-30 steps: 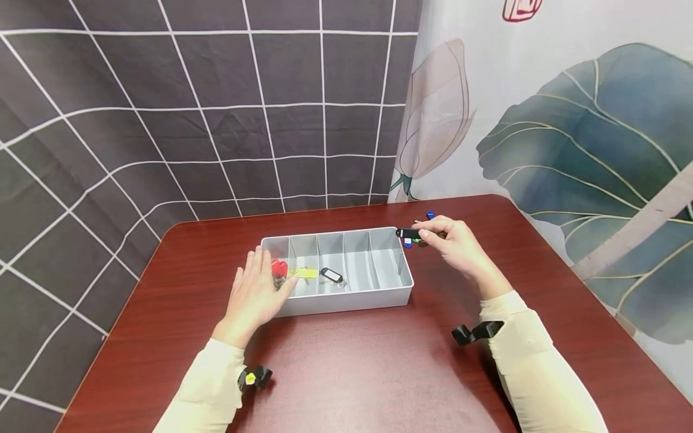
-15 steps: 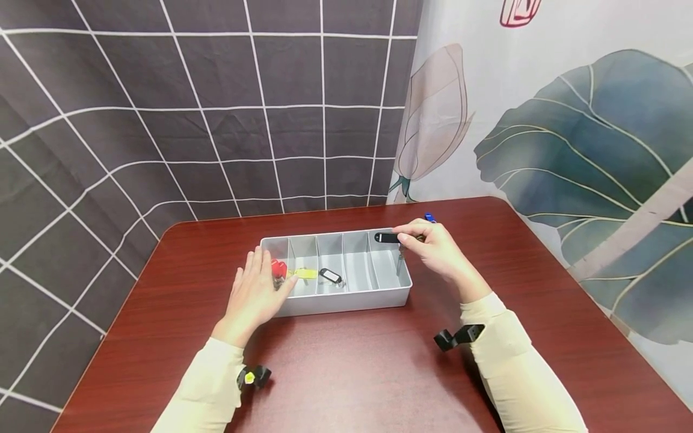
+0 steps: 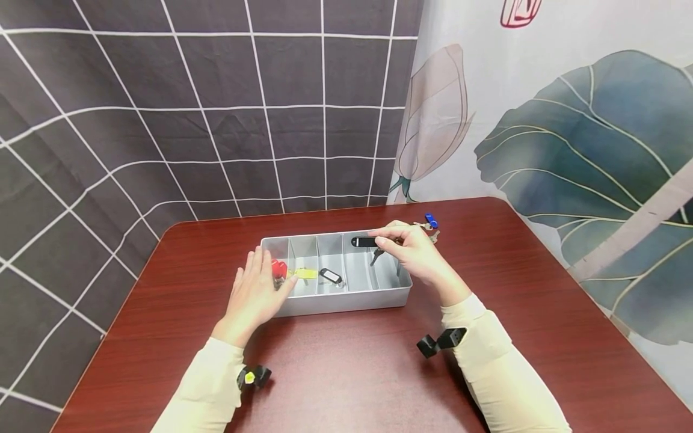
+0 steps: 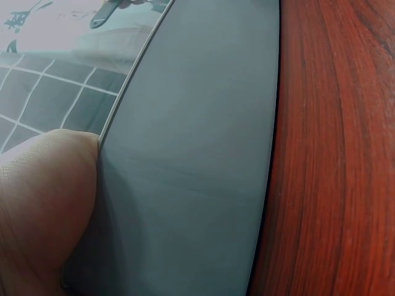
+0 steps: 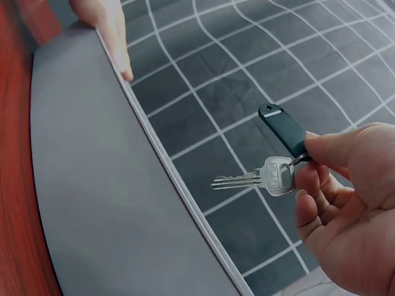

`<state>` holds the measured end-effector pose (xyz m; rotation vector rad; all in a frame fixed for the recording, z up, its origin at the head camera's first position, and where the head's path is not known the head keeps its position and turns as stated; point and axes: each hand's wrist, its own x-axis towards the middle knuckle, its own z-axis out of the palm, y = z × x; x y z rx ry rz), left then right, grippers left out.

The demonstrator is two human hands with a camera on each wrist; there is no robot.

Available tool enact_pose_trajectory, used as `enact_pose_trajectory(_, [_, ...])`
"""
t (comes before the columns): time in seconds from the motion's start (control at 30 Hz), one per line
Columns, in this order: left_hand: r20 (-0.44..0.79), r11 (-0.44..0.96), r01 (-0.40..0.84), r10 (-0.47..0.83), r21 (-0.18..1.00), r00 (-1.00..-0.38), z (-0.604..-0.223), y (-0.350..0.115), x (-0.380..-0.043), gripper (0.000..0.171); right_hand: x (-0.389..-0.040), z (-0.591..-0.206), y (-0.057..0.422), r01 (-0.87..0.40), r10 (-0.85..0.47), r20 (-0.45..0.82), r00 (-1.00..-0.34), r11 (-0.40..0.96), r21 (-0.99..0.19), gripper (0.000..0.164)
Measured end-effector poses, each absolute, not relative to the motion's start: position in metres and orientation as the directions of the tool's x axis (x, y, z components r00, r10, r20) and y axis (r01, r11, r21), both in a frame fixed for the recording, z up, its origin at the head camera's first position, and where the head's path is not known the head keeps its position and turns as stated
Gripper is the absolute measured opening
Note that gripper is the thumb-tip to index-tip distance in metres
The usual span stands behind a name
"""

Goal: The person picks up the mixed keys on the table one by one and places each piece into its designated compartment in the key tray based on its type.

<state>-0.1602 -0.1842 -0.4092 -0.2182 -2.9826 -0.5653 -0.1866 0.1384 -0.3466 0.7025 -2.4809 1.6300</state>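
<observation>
A long grey tray (image 3: 346,302) with several compartments sits on the table. My left hand (image 3: 254,296) rests over its left end, fingers straight, thumb across the near rim. Red key tags (image 3: 278,268) lie in the leftmost compartment, partly behind that hand. One compartment over is a yellow key tag (image 3: 307,273). A black-framed key tag with a white label (image 3: 331,276) lies in the third from the left. My right hand (image 3: 415,251) pinches a black key tag (image 5: 285,132) between thumb and fingers, above the tray's right part. Its silver key (image 5: 278,176) dangles from the ring.
Behind my right hand, a blue key tag (image 3: 431,221) with keys (image 3: 425,226) lies on the dark red table (image 3: 346,367). A gridded grey curtain (image 3: 292,132) hangs behind the table, with a flower-print curtain (image 3: 444,138) to the right.
My right hand has carried the black key tag leftward, from beside the tray to above it, uncovering the blue tag and keys on the table. My left hand stays put.
</observation>
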Motion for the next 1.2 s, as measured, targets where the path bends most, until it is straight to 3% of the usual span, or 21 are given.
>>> enact_pose_trajectory(0.1, [0.123,0.921,0.158,0.122,0.356,-0.985,-0.409,-0.184,-0.160,0.093,-0.176,-0.334,0.128,-0.418,-0.346,0.302,-0.888,0.336,-0.844,0.022])
enact_pose_trajectory(0.33, [0.129,0.924,0.156,0.118,0.350,-0.985,-0.409,-0.186,-0.160,0.094,-0.192,-0.360,0.123,-0.419,-0.370,0.286,-0.884,0.353,-0.837,0.021])
enact_pose_trajectory(0.67, [0.125,0.922,0.156,0.118,0.355,-0.985,-0.409,-0.185,-0.159,0.092,-0.193,-0.366,0.111,-0.474,-0.381,0.333,-0.863,0.378,-0.796,0.019])
enact_pose_trajectory(1.2, [0.114,0.924,0.154,0.121,0.351,-0.986,-0.408,-0.183,-0.160,0.092,-0.194,-0.373,0.086,-0.437,-0.391,0.292,-0.873,0.360,-0.824,0.020])
